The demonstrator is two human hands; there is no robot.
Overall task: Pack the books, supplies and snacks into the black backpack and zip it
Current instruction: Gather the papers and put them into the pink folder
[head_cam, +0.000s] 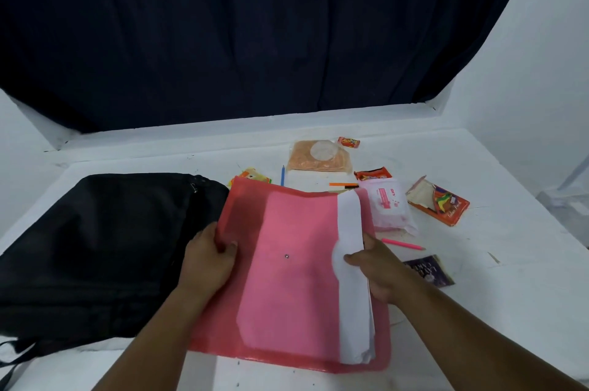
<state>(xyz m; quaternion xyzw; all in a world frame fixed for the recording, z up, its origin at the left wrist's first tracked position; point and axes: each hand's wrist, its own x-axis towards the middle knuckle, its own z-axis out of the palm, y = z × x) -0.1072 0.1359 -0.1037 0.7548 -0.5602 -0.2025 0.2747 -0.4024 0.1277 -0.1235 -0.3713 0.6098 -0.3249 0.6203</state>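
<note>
Pink folder [296, 276] held above desk [478, 311], white papers [352, 279] inside.
Long axis runs away from me; my left hand [208, 258] grips its left edge, right hand [376, 266] pinches the papers.

You are at a staged recording booth, not a lived-in room. Evidence: a flat white-covered table [478, 311] with scuffs and small dark marks, and plain white walls [541, 71] closing in on the left and right. A dark navy cloth backdrop [255, 24] hangs in loose folds across the whole far side, its lower edge reaching a white ledge [223, 132] behind the table. Lighting is even and flat. What lies on the surface reads as props laid out for a packing exercise: a soft black fabric backpack [95, 247] on your left, and scattered snack packets and pencils on your right.
</note>
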